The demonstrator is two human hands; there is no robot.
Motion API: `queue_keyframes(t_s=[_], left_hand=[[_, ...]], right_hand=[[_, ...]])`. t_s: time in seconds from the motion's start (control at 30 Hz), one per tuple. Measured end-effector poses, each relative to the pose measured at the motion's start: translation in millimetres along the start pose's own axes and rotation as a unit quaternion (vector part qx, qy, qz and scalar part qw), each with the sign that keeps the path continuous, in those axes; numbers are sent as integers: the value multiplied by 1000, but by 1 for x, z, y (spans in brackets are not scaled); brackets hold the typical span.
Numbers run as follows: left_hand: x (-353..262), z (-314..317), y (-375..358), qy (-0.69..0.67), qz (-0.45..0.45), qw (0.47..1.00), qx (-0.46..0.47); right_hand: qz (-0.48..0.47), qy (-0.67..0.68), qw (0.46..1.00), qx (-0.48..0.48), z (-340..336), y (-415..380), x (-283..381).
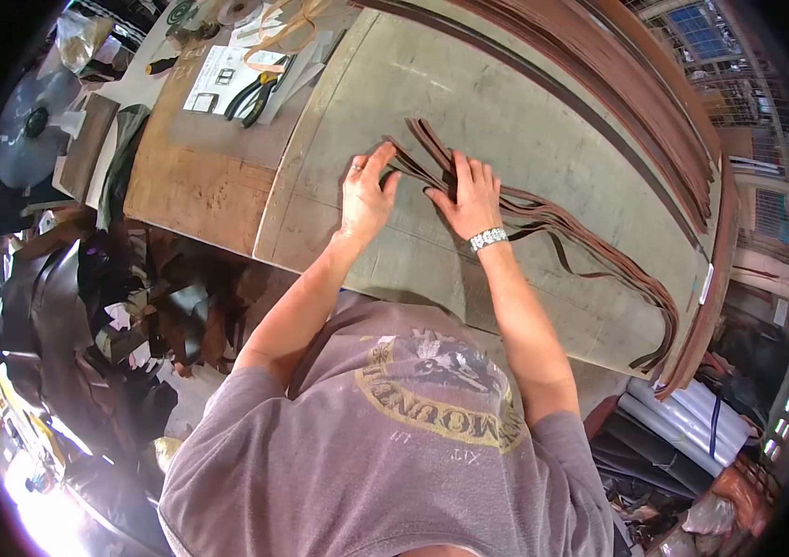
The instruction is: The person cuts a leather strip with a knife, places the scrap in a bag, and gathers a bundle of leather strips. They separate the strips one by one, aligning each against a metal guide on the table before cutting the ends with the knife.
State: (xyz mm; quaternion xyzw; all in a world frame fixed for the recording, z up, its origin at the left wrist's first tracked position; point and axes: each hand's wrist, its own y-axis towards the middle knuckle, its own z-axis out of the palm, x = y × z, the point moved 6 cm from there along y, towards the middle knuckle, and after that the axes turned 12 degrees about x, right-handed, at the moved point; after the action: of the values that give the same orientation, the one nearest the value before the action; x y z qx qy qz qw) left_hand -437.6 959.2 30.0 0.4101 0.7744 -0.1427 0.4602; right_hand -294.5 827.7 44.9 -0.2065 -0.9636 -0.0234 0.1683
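Observation:
Long brown leather strips (580, 229) lie in a loose bundle across the worktable, their ends fanned apart near my hands. My right hand (472, 197), with a metal-link bracelet at the wrist, is over the bundle, its fingers on the far side and its thumb on the near side, gripping it. At the bundle's left ends is my left hand (368, 197), a ring on one finger. Its thumb stands away from the fingers, and the fingertips touch or nearly touch the strip ends. What lies directly under both palms is hidden.
More long leather strips (589, 70) lie along the worktable's (348, 111) far edge. On the brown board (172, 181) at left are black-and-yellow pliers (255, 97) and printed papers (212, 82). Leather scraps (195, 306) lie below at left; wrapped rolls (687, 418) sit at lower right.

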Motion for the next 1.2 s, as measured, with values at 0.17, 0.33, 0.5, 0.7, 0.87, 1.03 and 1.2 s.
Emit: queue_keyframes(t_s=[0.17, 0.33, 0.5, 0.7, 0.87, 1.03, 1.2], left_hand=[[-12, 15, 18, -39, -6, 995, 96], [7, -23, 22, -2, 31, 998, 48], [39, -78, -10, 34, -42, 998, 31], [45, -77, 13, -124, 5, 992, 15], [34, -47, 11, -126, 0, 988, 87], [17, -80, 43, 32, 55, 985, 159], [33, -67, 18, -113, -38, 970, 213]], right_hand=[[28, -10, 1000, -7, -2, 6, 7], [-86, 89, 992, -9, 8, 28, 26], [-143, 19, 990, 5, 16, 44, 76], [-90, 22, 996, -20, 15, 37, 84], [-85, 37, 996, 1, 18, 39, 77], [-132, 54, 989, 24, 18, 38, 74], [-103, 26, 994, 2, 12, 45, 70]])
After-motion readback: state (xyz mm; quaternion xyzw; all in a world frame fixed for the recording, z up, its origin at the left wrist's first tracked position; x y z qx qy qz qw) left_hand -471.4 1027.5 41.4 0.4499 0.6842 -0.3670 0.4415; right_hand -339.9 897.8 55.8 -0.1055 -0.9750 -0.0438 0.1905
